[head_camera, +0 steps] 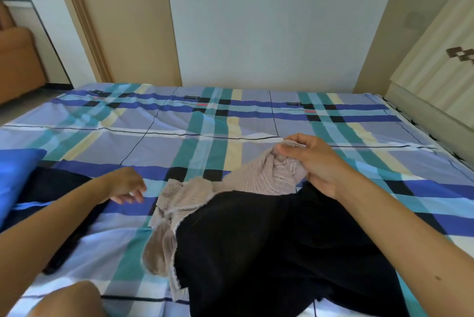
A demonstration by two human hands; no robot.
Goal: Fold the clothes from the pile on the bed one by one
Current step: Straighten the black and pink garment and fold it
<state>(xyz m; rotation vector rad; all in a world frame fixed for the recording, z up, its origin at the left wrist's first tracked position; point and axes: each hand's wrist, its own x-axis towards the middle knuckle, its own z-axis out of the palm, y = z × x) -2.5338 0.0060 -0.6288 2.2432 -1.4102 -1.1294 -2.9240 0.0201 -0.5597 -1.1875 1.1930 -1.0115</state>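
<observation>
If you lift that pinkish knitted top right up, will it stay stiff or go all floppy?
Probably floppy: where the right hand pinches the pinkish knitted top, it bunches and sags. It looks thin and lacy, so likely light. The black garment seems to lie over part of it, so lifting may tug that along.

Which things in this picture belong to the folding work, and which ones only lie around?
For the job: pink knit garment, gripped by the right hand; black garment; dark garment at the left; left hand, holding nothing.

Only lying about: blue pillow; door; cream wardrobe.
</observation>
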